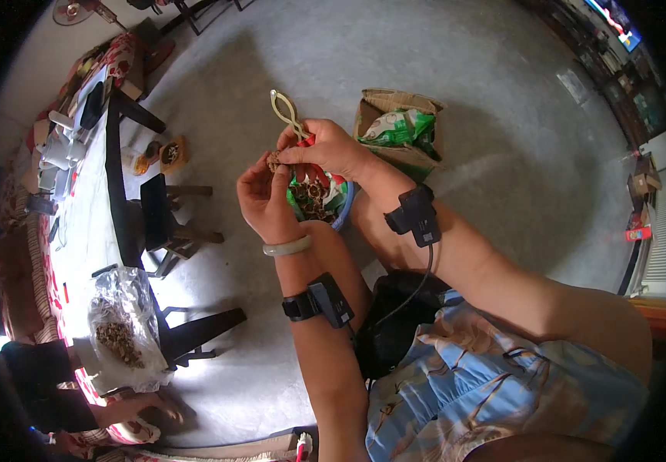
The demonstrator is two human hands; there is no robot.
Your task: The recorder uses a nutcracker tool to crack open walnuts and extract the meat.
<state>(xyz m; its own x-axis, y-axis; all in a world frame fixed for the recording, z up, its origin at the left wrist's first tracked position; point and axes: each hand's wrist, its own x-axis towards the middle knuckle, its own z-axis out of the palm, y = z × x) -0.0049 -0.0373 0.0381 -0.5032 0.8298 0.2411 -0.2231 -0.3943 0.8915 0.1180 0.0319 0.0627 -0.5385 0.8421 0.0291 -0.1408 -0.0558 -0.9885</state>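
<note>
My left hand [264, 196] pinches a brown walnut piece [275, 161] between thumb and fingers. My right hand [333, 149] meets it there, its thumb and fingertips on the same piece. Tucked in my right hand is a nutcracker [286, 110] with pale metal jaws and red handles, its head pointing away from me. Below both hands stands a blue-rimmed basket [344, 212], lined with a green and white bag and holding broken walnut shells [316, 199]. My right hand hides part of the basket and the nutcracker's handles.
A cardboard box [393, 155] with green and white packages [402, 128] stands beyond my right hand. At left is a long table [84, 231] bearing a plastic bag of walnut pieces [119, 341]. A stool [180, 245] stands beside it. Another person [50, 384] is at lower left.
</note>
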